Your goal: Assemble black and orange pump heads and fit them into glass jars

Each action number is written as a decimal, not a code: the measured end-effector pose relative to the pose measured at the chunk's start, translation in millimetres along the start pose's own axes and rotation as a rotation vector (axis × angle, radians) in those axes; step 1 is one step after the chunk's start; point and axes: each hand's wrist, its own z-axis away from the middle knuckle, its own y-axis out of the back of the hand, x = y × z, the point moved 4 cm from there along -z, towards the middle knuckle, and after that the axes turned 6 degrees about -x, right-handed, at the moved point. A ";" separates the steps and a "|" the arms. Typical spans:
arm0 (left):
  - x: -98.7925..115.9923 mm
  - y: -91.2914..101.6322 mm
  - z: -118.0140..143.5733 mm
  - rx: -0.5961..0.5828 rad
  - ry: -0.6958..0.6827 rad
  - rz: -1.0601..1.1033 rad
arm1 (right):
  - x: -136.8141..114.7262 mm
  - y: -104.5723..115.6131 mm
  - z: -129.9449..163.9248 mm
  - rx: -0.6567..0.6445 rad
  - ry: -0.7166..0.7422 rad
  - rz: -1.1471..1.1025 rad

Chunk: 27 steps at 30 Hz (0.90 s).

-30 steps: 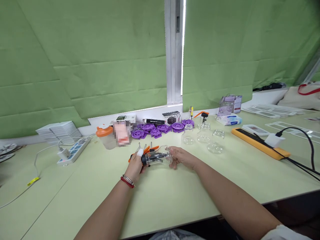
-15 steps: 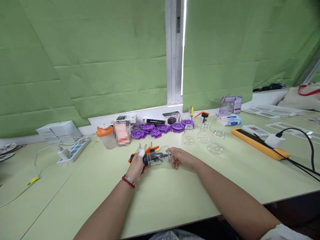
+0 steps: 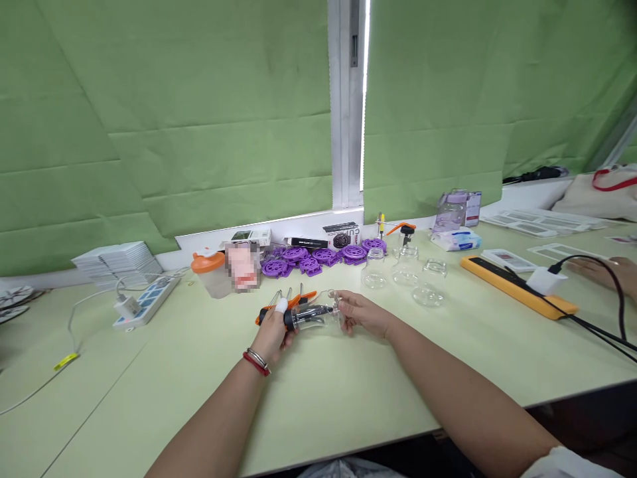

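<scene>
Low over the table, a clear glass jar point(image 3: 322, 322) lies on its side between my hands, with a dark long part inside it. My left hand point(image 3: 270, 336) is closed around the black collar point(image 3: 288, 321) at the jar's left end; a white cover sits on one fingertip. At the other end, the fingers of my right hand point(image 3: 362, 313) grip the wider glass end. Just behind my left hand are orange-and-black pieces point(image 3: 305, 297) with thin metal rods, partly hidden by the hand.
Several clear glass jars point(image 3: 374, 273) stand behind my right hand. Purple plastic parts point(image 3: 323, 257) lie along the back, beside an orange-lidded cup point(image 3: 209, 269). Power strips point(image 3: 517, 287) with cables flank the work area. Another person's hand point(image 3: 604, 271) rests at the right edge.
Another person's hand has come into view at the right edge. The dark part inside the jar looks slightly more tilted. My hands have hardly moved.
</scene>
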 end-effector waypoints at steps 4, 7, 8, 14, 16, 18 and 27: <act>1.5 -1.5 1.2 -0.008 0.003 -0.012 | 0.0 -0.9 -1.1 0.006 -0.007 -0.005; 4.1 -2.9 3.1 0.012 -0.012 -0.044 | -0.5 -1.0 -1.8 0.027 -0.020 -0.020; 5.1 -3.3 3.7 0.024 -0.017 -0.055 | -0.6 -0.9 -2.3 0.039 -0.025 -0.025; 9.4 -6.1 5.9 0.058 -0.035 -0.088 | 0.8 -2.8 -5.6 0.072 -0.053 -0.045; 11.4 -6.9 6.5 0.063 -0.059 -0.101 | 1.6 -3.3 -5.6 0.073 -0.070 -0.053; 13.8 -7.6 7.8 0.074 -0.088 -0.112 | 2.1 -3.9 -5.1 0.063 -0.085 -0.065; 20.4 -12.0 13.7 0.089 -0.123 -0.093 | 1.9 -4.5 -3.6 0.040 -0.129 -0.088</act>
